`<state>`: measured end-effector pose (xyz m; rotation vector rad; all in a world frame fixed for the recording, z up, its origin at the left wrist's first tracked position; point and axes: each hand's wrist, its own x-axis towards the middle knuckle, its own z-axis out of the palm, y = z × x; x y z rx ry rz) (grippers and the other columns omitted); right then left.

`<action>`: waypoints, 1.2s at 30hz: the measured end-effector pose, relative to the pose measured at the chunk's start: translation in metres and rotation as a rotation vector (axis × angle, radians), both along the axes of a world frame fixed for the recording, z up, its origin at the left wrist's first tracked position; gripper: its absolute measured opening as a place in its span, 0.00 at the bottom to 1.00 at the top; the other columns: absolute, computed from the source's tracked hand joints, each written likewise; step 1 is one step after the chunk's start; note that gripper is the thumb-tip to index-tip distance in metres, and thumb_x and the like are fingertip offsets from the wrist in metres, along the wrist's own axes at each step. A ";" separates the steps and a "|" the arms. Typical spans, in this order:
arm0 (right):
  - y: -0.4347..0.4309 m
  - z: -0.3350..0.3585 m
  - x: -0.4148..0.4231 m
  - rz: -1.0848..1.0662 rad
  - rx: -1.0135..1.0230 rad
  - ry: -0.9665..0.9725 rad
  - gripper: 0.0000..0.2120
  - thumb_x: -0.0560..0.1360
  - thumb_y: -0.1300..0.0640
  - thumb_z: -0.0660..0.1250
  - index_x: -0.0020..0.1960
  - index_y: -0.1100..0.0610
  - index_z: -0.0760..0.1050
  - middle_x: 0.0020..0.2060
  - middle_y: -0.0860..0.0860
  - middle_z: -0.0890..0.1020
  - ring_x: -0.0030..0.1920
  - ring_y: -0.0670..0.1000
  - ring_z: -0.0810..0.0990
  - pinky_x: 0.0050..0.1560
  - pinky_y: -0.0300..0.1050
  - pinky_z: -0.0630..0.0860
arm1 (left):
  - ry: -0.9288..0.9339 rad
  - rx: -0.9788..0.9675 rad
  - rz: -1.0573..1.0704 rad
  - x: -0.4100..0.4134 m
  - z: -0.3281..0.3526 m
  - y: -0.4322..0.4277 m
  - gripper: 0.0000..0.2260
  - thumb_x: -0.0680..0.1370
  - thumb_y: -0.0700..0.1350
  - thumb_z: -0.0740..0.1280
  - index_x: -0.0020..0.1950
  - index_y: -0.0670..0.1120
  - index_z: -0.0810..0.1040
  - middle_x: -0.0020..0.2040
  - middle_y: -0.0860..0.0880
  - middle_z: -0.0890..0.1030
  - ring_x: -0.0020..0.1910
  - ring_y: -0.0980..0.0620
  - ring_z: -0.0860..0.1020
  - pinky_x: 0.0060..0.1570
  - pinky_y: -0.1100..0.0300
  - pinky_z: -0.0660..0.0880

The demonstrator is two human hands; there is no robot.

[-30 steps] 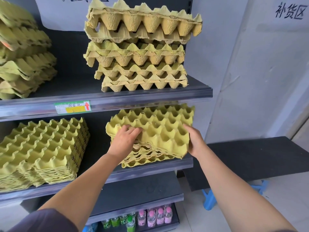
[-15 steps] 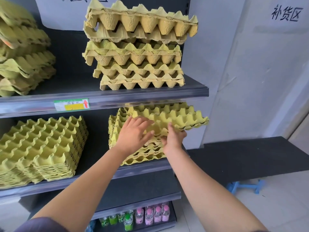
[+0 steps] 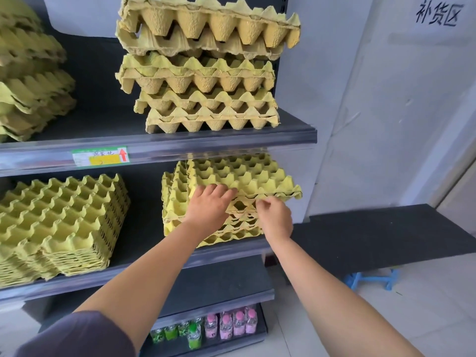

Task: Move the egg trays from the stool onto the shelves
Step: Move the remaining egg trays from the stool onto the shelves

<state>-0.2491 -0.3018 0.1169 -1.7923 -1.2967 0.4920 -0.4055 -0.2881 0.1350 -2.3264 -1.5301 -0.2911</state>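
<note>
Egg tray (image 3: pixel 244 176) now near level on top of right-hand stack (image 3: pixel 175 215) on middle shelf (image 3: pixel 144 228); one second ago it was tilted toward camera, held at both sides. Tray sits offset right, right edge overhanging stack. Likely meaning: placement nearly done, only squaring-up left. Left hand (image 3: pixel 208 207) flat, fingers straight, resting on tray's front-left corner. Right hand (image 3: pixel 274 219) has shifted from tray's right side to front edge, fingers curled, pinching rim.
</note>
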 end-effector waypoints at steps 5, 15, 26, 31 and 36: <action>0.015 -0.004 0.030 0.053 0.242 -0.835 0.22 0.69 0.50 0.73 0.62 0.51 0.74 0.59 0.53 0.77 0.61 0.59 0.72 0.56 0.56 0.71 | 0.069 -0.036 0.026 0.005 0.002 0.013 0.26 0.77 0.51 0.64 0.73 0.52 0.61 0.66 0.50 0.70 0.65 0.46 0.68 0.61 0.52 0.65; 0.039 0.019 0.033 0.299 0.292 -1.026 0.14 0.66 0.59 0.77 0.50 0.55 0.78 0.42 0.52 0.81 0.45 0.56 0.78 0.34 0.47 0.76 | 0.064 0.032 -0.050 -0.015 0.011 0.019 0.19 0.76 0.39 0.67 0.66 0.51 0.72 0.57 0.51 0.76 0.54 0.49 0.76 0.51 0.54 0.74; 0.045 0.004 -0.017 0.505 0.117 -0.987 0.17 0.77 0.51 0.64 0.64 0.54 0.71 0.57 0.54 0.79 0.62 0.58 0.74 0.52 0.52 0.78 | 0.125 -0.091 0.095 -0.065 -0.016 0.028 0.19 0.79 0.44 0.60 0.69 0.57 0.68 0.64 0.53 0.71 0.61 0.48 0.71 0.59 0.54 0.65; 0.038 -0.010 -0.010 0.549 0.002 -1.034 0.23 0.77 0.55 0.64 0.69 0.53 0.61 0.65 0.54 0.74 0.68 0.57 0.66 0.61 0.56 0.71 | 0.146 -0.158 0.085 -0.061 -0.030 0.019 0.26 0.77 0.60 0.60 0.72 0.52 0.62 0.67 0.51 0.68 0.65 0.47 0.68 0.64 0.53 0.63; 0.040 -0.010 -0.014 0.512 0.051 -1.075 0.26 0.72 0.69 0.64 0.67 0.55 0.61 0.60 0.55 0.77 0.65 0.58 0.68 0.51 0.52 0.75 | 0.146 -0.105 0.114 -0.062 -0.036 0.019 0.28 0.75 0.38 0.66 0.72 0.51 0.59 0.65 0.48 0.67 0.61 0.47 0.71 0.60 0.55 0.69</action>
